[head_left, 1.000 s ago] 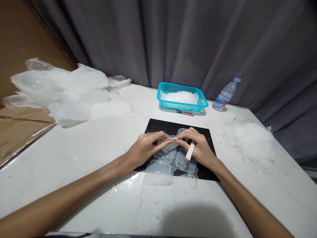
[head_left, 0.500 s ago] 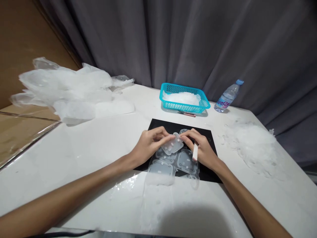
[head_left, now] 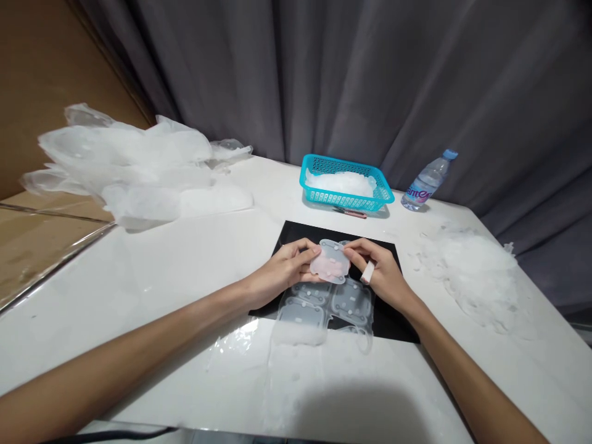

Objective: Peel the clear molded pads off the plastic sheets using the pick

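My left hand (head_left: 296, 262) is closed on a translucent, rounded-square silicone piece (head_left: 330, 262) with small holes and tabs. Its thumb lies on the left side of the piece and fingers show through from behind. At the piece's upper right edge, the fingertips of my right hand (head_left: 372, 262) are pinched. A short white strip-like handle (head_left: 368, 272) sticks out of that same hand; its working end is hidden. Below both hands, a translucent sheet of similar joined pieces (head_left: 303, 314) lies partly on a black mat (head_left: 398, 314) and partly on the white table (head_left: 203, 376).
A blue basket (head_left: 346, 200) of white translucent pieces stands behind the mat, with small pink-handled snips (head_left: 350, 213) before it. To its right is a water bottle (head_left: 428, 183). Piles of translucent sheets (head_left: 139, 160) and scraps (head_left: 476, 274) lie left and right. A cardboard box (head_left: 46, 228) borders the left.
The silicone piece has been turned and tilted, so its broad face now shows. My left fingers have spread behind it. The white handle in my right hand now looks shorter and angled differently.
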The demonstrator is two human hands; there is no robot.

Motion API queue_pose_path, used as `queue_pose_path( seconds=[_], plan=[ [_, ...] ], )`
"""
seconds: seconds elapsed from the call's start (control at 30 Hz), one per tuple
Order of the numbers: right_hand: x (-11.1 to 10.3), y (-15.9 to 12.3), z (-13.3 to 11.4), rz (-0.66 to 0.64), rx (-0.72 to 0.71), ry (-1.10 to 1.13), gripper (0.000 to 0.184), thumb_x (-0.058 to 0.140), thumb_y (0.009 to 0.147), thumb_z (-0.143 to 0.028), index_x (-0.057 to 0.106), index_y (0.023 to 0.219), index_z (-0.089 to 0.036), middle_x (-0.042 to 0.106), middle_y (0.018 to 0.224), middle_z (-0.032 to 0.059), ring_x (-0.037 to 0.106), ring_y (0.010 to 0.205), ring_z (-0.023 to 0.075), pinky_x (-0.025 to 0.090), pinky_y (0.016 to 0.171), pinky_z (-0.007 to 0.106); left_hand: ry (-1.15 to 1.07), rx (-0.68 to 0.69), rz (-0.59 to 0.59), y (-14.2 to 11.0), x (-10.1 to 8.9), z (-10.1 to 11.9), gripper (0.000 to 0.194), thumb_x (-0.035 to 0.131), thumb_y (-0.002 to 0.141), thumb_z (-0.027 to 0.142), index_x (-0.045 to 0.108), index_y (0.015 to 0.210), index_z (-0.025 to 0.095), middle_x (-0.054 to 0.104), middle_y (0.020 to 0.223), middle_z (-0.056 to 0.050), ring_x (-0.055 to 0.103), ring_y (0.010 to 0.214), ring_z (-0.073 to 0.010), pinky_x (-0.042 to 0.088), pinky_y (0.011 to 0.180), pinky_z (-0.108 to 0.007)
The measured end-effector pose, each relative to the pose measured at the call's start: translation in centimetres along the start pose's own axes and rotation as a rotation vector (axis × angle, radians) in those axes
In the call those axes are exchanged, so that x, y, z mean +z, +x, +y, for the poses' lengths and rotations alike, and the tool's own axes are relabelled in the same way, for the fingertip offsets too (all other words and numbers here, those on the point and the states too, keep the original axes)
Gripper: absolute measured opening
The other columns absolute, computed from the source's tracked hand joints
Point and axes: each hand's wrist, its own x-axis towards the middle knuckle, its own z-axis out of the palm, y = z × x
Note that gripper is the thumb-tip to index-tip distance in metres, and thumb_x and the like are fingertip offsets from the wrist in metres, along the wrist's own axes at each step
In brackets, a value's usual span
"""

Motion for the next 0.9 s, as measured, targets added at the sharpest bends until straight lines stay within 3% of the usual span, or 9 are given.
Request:
queue_pose_path(
  seconds=[0.13, 0.23, 0.47, 0.6, 0.73, 0.9],
  plan=[
    [0.2, 0.0, 0.5, 0.007, 0.002, -0.052, 0.027, 0.064, 0.099, -0.047, 0.071, 0.101, -0.021, 0.072, 0.086, 0.0033, 0.063, 0.067, 0.017, 0.051, 0.062, 0.03, 0.037, -0.007, -0.005, 0.0, -0.2, -0.1, 0.028, 0.075, 0.093, 0.041, 0.057, 0.094, 0.02, 0.077, 0.102, -0.01, 0.078, 0.097, -0.0224, 0.062, 0.097, -0.041],
    [0.4, -0.1, 1.0, 0.017, -0.057, -0.181, 0.025, 0.061, 0.101, -0.045, 0.073, 0.1, -0.023, 0.072, 0.088, 0.0037, 0.062, 0.074, 0.0188, 0.05, 0.068, 0.032, 0.046, -0.007, 0.015, 0.1, -0.2, -0.2, 0.023, 0.075, 0.093, 0.036, 0.059, 0.094, 0.02, 0.077, 0.099, -0.008, 0.078, 0.095, -0.0213, 0.062, 0.098, -0.041],
    [1.0, -0.2, 1.0, 0.107, -0.113, -0.338, 0.026, 0.06, 0.103, -0.046, 0.076, 0.1, -0.025, 0.068, 0.08, 0.003, 0.059, 0.078, 0.0217, 0.046, 0.072, 0.034, -0.11, -0.063, 0.03, 0.0, 0.2, 0.0, 0.02, 0.07, 0.097, 0.028, 0.055, 0.085, 0.02, 0.078, 0.095, -0.008, 0.08, 0.096, -0.023, 0.062, 0.101, -0.044],
    [0.9, 0.0, 1.2, 0.104, -0.146, -0.312, 0.037, 0.048, 0.108, -0.049, 0.074, 0.097, -0.025, 0.069, 0.078, 0.0032, 0.061, 0.082, 0.0229, 0.047, 0.077, 0.036, -0.093, -0.036, 0.02, 0.0, 0.0, 0.0, 0.028, 0.077, 0.092, 0.034, 0.052, 0.085, 0.022, 0.078, 0.095, -0.007, 0.08, 0.096, -0.0243, 0.062, 0.1, -0.046],
    [0.4, 0.3, 1.7, 0.12, -0.171, -0.21, 0.052, 0.035, 0.112, -0.049, 0.068, 0.08, -0.023, 0.07, 0.077, 0.004, 0.064, 0.093, 0.0232, 0.047, 0.091, 0.038, -0.082, -0.017, 0.0, 0.1, -0.2, -0.4, 0.033, 0.079, 0.09, 0.04, 0.052, 0.085, 0.022, 0.077, 0.091, -0.005, 0.079, 0.093, -0.0219, 0.061, 0.1, -0.044],
    [0.6, 0.3, 1.2, 0.115, -0.115, -0.233, 0.044, 0.06, 0.1, -0.056, 0.071, 0.073, -0.023, 0.063, 0.068, 0.0017, 0.053, 0.068, 0.0196, 0.045, 0.065, 0.034, -0.027, 0.034, -0.001, 0.1, -0.4, -0.9, 0.037, 0.078, 0.089, 0.047, 0.05, 0.087, 0.023, 0.075, 0.088, -0.001, 0.077, 0.09, -0.0193, 0.06, 0.097, -0.041]
  ],
)
